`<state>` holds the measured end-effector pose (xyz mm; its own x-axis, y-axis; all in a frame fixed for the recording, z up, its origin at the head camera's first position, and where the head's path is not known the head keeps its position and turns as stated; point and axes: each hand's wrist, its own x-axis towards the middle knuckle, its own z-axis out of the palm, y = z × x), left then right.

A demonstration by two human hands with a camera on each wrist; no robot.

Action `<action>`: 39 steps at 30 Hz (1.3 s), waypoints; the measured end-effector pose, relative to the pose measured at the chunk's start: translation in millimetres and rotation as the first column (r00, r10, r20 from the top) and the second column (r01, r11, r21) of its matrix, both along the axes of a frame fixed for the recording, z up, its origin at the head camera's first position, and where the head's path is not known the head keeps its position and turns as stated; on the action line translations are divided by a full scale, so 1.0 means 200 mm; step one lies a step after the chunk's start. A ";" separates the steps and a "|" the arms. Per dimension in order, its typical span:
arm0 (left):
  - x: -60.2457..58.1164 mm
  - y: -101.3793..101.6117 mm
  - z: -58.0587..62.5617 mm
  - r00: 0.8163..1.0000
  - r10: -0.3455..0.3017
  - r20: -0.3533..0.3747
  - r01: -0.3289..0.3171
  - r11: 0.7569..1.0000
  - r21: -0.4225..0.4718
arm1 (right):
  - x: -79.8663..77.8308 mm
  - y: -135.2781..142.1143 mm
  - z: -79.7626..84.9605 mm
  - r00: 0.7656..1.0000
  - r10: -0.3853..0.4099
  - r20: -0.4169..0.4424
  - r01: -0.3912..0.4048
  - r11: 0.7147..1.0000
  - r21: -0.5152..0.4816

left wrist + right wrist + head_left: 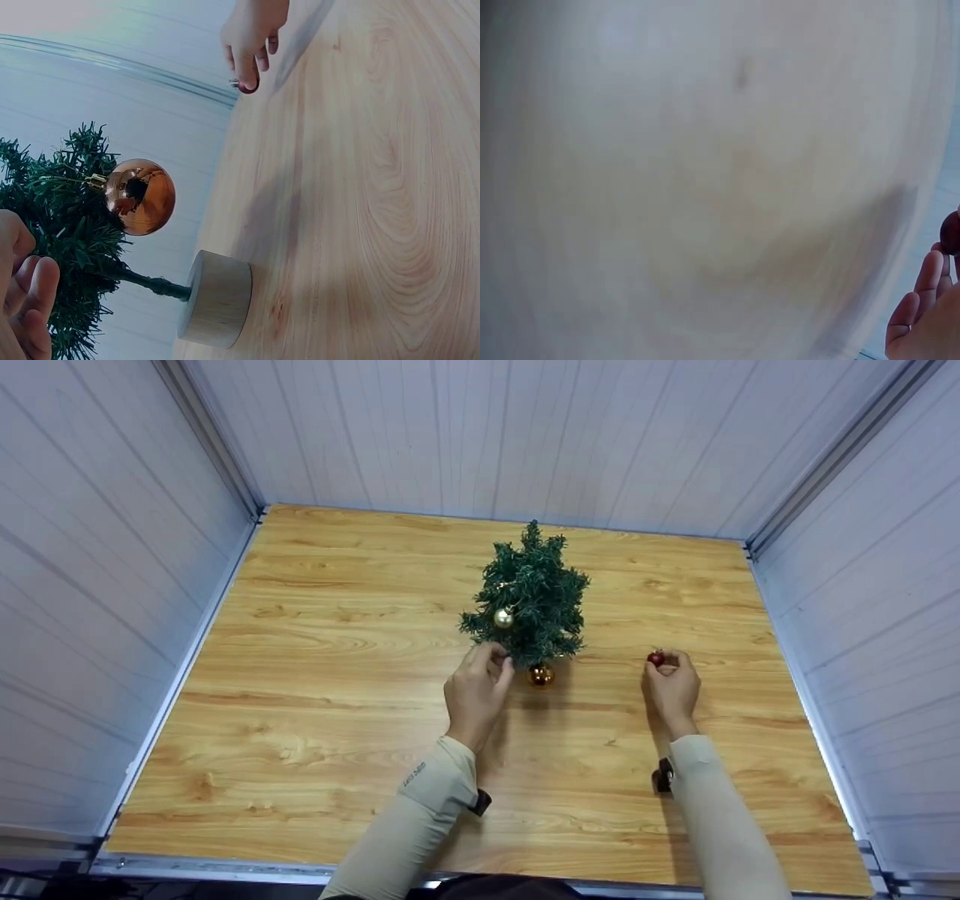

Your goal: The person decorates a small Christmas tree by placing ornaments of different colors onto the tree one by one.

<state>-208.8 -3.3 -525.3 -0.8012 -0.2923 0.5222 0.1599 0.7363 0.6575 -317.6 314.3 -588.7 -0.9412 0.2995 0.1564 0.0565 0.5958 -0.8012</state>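
Note:
A small artificial Christmas tree [536,600] stands on a round wooden base [217,300]. My left hand [476,690] is at its lower front left, thumb and fingers curled at a branch, seemingly pinching it; the fingertips [45,281] show among the needles in the left wrist view. A gold ball ornament [503,618] hangs just above that hand. Low on the front hangs a shiny copper ball ornament [142,196]. Off to the right, my right hand [673,690] pinches a small red ball ornament [655,658] between thumb and fingers, above the table.
The wood-grain table [315,720] is enclosed by white panel walls [465,435] at the back and both sides. A metal rail [225,870] runs along the front edge. Dark cables [75,885] lie beyond the front left corner.

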 end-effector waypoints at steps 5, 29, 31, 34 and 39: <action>0.00 0.00 0.00 1.000 -0.005 -0.004 0.005 1.000 0.007 | 0.02 -0.01 0.01 1.000 0.012 0.018 -0.011 0.997 -0.082; -0.01 0.00 0.02 0.994 -0.045 0.097 0.024 0.979 0.202 | 0.16 -0.15 0.14 0.993 0.101 0.062 -0.058 0.871 -0.488; -0.01 0.00 0.02 0.994 -0.047 0.100 0.025 0.976 0.216 | 0.18 -0.17 0.17 0.992 0.107 0.061 -0.061 0.858 -0.510; -0.01 0.00 0.03 0.993 -0.046 0.106 0.021 0.974 0.224 | 0.21 -0.20 0.24 0.990 0.123 0.069 -0.069 0.849 -0.525; -0.01 0.01 0.03 0.992 -0.046 0.115 0.018 0.974 0.227 | 0.24 -0.23 0.28 0.988 0.136 0.068 -0.080 0.845 -0.529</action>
